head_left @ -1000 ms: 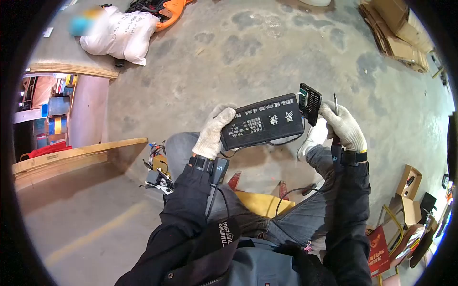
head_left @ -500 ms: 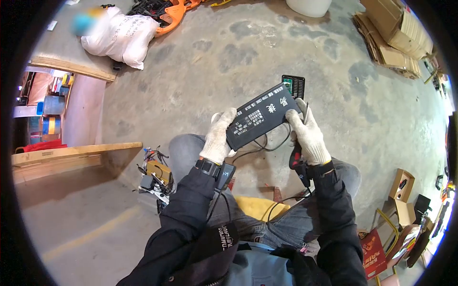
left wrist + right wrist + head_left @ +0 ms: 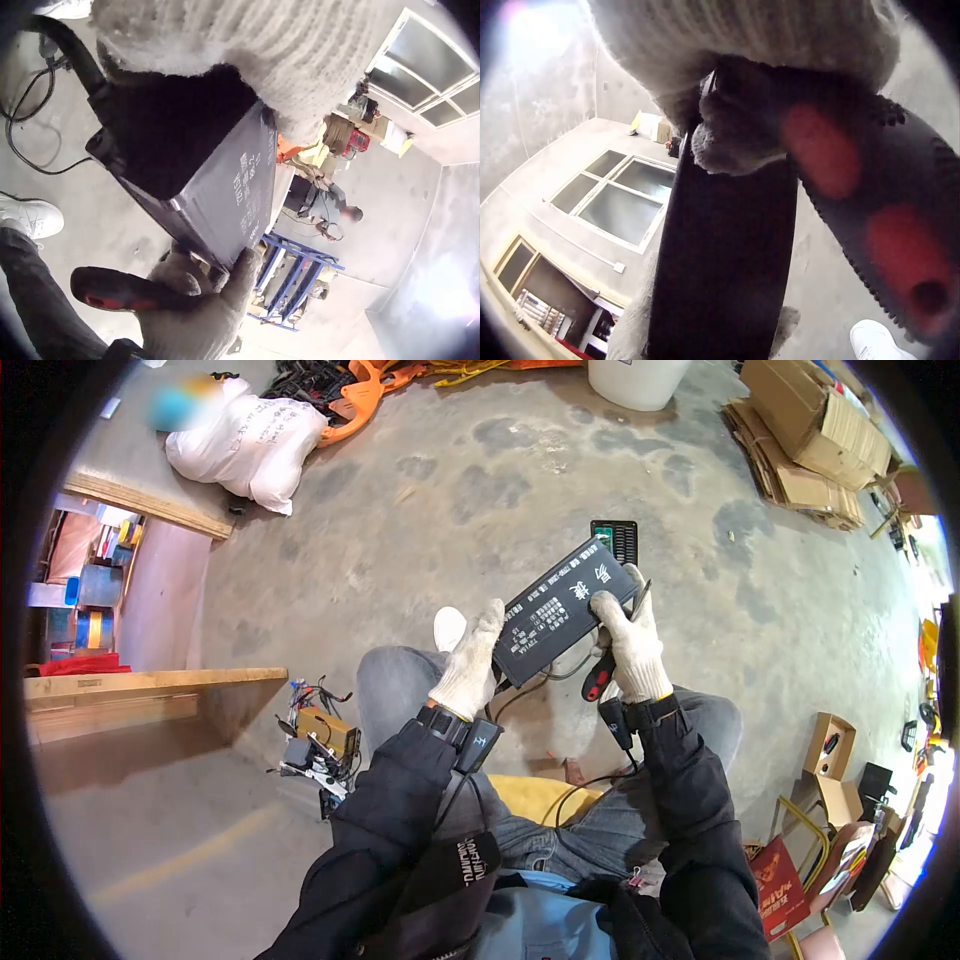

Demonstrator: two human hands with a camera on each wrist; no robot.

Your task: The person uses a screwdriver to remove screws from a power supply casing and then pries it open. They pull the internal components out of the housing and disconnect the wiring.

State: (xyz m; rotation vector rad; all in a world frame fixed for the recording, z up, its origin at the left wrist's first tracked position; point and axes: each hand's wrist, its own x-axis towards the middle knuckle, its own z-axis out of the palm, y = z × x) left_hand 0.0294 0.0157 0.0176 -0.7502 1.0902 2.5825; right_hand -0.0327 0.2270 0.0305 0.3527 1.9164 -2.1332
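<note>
A black box with white printed characters is held tilted between two gloved hands in the head view. My left hand grips its lower left end. With the thumb on its face, my right hand grips the upper right end and also holds a tool with a black and red handle, its metal shaft pointing up past the fingers. In the right wrist view the handle lies across the palm. A slotted black end cover with a green board hangs beyond the box's far end. A cable loops beneath.
Wooden shelving stands at the left, beside electronic parts with wires. A white sack lies at the upper left, a white bucket at the top, and flattened cardboard at the upper right. An opened small carton sits at the right.
My right hand has moved left from the end cover onto the box and grips it. The cover now hangs beyond the box's far end. The box is tilted more steeply.
</note>
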